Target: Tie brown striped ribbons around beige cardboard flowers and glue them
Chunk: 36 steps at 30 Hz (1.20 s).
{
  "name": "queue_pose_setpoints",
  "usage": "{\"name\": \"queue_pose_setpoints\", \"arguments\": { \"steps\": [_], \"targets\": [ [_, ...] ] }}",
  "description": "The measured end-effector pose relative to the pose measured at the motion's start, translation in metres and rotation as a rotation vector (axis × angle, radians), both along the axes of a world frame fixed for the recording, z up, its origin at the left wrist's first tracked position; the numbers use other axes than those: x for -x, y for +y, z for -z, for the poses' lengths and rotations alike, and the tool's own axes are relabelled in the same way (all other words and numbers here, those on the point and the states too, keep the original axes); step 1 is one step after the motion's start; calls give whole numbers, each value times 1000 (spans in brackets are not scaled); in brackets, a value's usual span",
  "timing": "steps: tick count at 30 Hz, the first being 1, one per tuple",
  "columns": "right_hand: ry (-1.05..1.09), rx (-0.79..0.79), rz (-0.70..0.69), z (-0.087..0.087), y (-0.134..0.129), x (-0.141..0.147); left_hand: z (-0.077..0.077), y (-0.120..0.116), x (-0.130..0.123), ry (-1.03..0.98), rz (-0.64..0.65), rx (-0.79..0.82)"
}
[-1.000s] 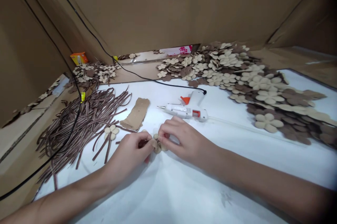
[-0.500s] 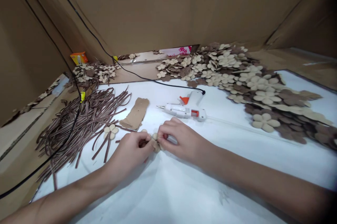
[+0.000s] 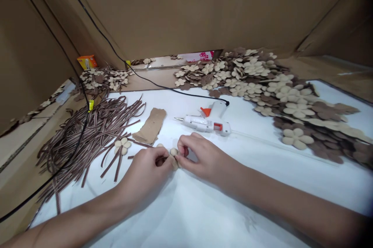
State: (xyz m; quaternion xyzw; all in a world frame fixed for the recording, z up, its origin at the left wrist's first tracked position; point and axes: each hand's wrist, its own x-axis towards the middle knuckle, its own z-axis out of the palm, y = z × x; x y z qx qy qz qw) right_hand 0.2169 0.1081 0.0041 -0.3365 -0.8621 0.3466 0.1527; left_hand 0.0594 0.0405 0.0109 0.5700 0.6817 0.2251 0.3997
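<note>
Between my hands, just above the white work surface point(image 3: 192, 209), is a small beige fabric flower point(image 3: 174, 152), mostly covered by fingers. My left hand point(image 3: 151, 166) pinches its left side, and a piece of brown ribbon shows beside those fingers. From the other side, the thumb and fingertips of my right hand point(image 3: 198, 155) close on the flower's edge. A white hot glue gun point(image 3: 201, 122) with an orange trigger lies just beyond my right hand. Behind my left hand rests a torn cardboard piece point(image 3: 151, 125). Nearby, a finished-looking beige flower point(image 3: 122, 146) sits on ribbon ends.
A heap of brown striped ribbons point(image 3: 87, 135) spreads at the left. Beige and brown flower cutouts point(image 3: 262, 81) pile up at the back right. A black cord point(image 3: 163, 86) crosses behind the glue gun; another hangs at the left. An orange box point(image 3: 87, 61) stands at the back.
My right fingertips have shifted slightly on the beige flower, and more of its petal shows. Both hands stay close together. The whole view has shifted a little.
</note>
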Motion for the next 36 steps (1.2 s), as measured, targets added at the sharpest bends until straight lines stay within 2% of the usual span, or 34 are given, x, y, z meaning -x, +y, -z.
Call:
{"name": "queue_pose_setpoints", "arguments": {
  "steps": [3, 10, 16, 26, 31, 33, 36],
  "targets": [
    [-30, 21, 29, -2, -1, 0, 0, 0, 0, 24, -20, -5],
    [1, 27, -5, -2, -1, 1, 1, -2, 0, 55, -19, -11],
    [-5, 113, 3, -3, 3, 5, 3, -2, 0, 62, -27, -29],
    [-161, 279, 51, -10, 23, 13, 1, -3, -3, 96, -39, -50],
    [-157, 238, 15, -6, 25, 12, -7, -4, 2, 127, 50, -73],
    [-156, 212, 6, -4, 27, 13, -17, -9, 5, 212, 87, -76],
    [-181, 186, -2, -3, 29, 16, -33, -23, 9, 567, 82, -204]
  ]
}}
